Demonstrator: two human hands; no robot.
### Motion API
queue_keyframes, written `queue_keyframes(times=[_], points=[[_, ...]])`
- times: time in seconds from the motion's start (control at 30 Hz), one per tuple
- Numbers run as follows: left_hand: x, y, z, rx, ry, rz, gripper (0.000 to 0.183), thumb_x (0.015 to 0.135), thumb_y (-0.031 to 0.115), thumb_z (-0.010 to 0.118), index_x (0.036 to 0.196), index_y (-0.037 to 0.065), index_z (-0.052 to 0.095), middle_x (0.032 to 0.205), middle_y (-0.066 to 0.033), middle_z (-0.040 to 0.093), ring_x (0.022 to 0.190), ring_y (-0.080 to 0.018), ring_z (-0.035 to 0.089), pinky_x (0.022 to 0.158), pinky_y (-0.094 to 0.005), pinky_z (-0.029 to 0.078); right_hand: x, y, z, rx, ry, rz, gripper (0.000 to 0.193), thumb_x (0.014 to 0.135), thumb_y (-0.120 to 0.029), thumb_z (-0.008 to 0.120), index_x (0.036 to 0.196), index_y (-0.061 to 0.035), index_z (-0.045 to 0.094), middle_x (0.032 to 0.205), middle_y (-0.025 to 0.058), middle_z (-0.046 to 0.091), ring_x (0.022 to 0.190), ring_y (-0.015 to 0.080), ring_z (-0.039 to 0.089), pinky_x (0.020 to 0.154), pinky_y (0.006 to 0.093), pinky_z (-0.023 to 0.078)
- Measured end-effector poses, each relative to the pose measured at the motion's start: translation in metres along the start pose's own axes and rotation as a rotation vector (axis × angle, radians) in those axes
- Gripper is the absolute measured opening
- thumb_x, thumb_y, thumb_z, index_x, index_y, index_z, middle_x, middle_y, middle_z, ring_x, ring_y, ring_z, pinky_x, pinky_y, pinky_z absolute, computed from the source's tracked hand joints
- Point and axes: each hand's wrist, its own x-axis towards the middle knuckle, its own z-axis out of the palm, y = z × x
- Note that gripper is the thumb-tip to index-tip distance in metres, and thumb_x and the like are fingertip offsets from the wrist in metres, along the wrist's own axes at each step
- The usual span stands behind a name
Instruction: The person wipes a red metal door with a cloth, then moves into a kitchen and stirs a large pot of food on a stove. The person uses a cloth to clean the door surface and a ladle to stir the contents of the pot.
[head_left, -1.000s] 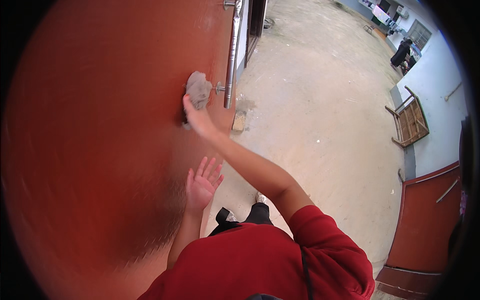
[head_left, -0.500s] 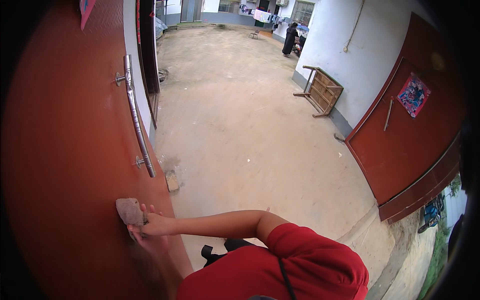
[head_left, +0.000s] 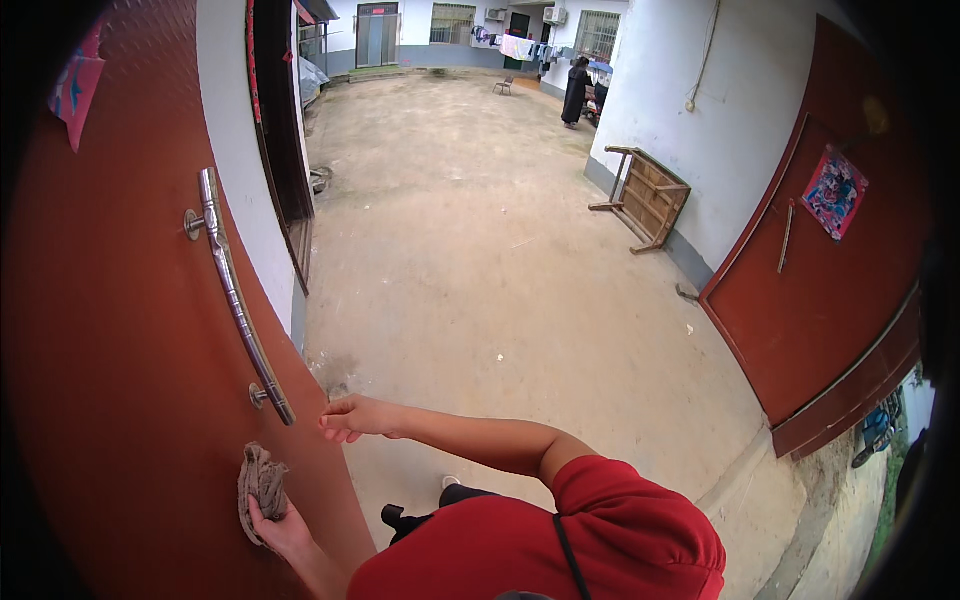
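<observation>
In the head view, the left hand (head_left: 283, 527) pressed a crumpled grey-brown rag (head_left: 261, 483) flat against the lower part of a red metal door (head_left: 110, 400), its fingers closed around the bottom of the cloth. The rag lay on the door face below the lower end of a long curved steel handle (head_left: 236, 296), near it but not touching. The right hand (head_left: 357, 417) was held at the door's edge, just beside the handle's lower mount, fingers loosely curled and holding nothing; whether it touched the door edge could not be told. The person wore a red top (head_left: 540, 550) with a thin black strap across it, and a dark shoe showed beneath on the ground. A pink paper decoration (head_left: 76, 85) was stuck high up on the door. Beyond the door stretched a bare concrete courtyard (head_left: 480, 260). A wooden table frame (head_left: 648, 197) leaned on its side against a white wall on the right, and further right stood another red door (head_left: 820, 310) bearing a colourful poster (head_left: 833, 192). At the far end of the yard a person in dark clothing (head_left: 577, 92) stood near hanging laundry.
</observation>
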Motion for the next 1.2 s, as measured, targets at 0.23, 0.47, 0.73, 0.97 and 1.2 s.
queue_keyframes(times=[0.23,0.47,0.73,0.97,1.2], points=[[0.124,-0.045,0.011,0.081,0.114,0.08,0.034,0.097,0.014,0.052,0.125,-0.004,0.057,0.127,-0.015,0.062,0.116,-0.0291,0.061,0.098,-0.0415,0.052,0.02,-0.003,-0.082,-0.117,-0.03,-0.083,0.029,0.098,-0.031,0.054,0.11,-0.0057,0.063,0.094,-0.0003,0.062,0.083,0.0095,0.056,0.076,0.0262,0.048],[0.126,-0.026,0.061,-0.154,-0.016,0.199,0.035,0.097,0.003,0.049,0.129,-0.011,0.05,0.136,-0.0206,0.054,0.124,-0.0325,0.053,0.106,-0.0455,0.047,0.034,0.006,-0.147,-0.221,-0.038,-0.187,0.029,0.097,-0.028,0.054,0.11,-0.0033,0.063,0.092,0.0013,0.061,0.083,0.0104,0.056,0.076,0.0282,0.048],[0.042,-0.027,0.184,0.1,-0.094,0.549,0.043,0.1,0.012,0.052,0.138,-0.005,0.045,0.149,-0.0178,0.038,0.132,-0.0321,0.042,0.11,-0.0426,0.043,0.033,0.004,-0.177,-0.187,-0.036,-0.19,0.029,0.097,-0.029,0.054,0.109,-0.0031,0.063,0.094,0.0025,0.063,0.086,0.0133,0.057,0.079,0.0308,0.048],[0.128,-0.022,0.131,0.474,-0.02,0.584,0.038,0.1,0.012,0.052,0.133,-0.006,0.05,0.144,-0.016,0.045,0.128,-0.0281,0.048,0.103,-0.0377,0.046,0.046,0.004,-0.186,-0.128,-0.009,-0.13,0.032,0.098,-0.028,0.053,0.112,-0.0018,0.062,0.099,0.0048,0.065,0.09,0.0139,0.059,0.081,0.0312,0.049],[0.204,-0.075,0.139,0.06,0.159,0.074,0.037,0.099,0.017,0.053,0.131,-0.002,0.054,0.137,-0.0143,0.054,0.125,-0.0287,0.052,0.105,-0.044,0.044,0.062,-0.001,-0.181,-0.126,-0.015,-0.069,0.033,0.099,-0.032,0.052,0.114,-0.0034,0.061,0.1,0.0035,0.064,0.089,0.0129,0.058,0.08,0.0302,0.049]])
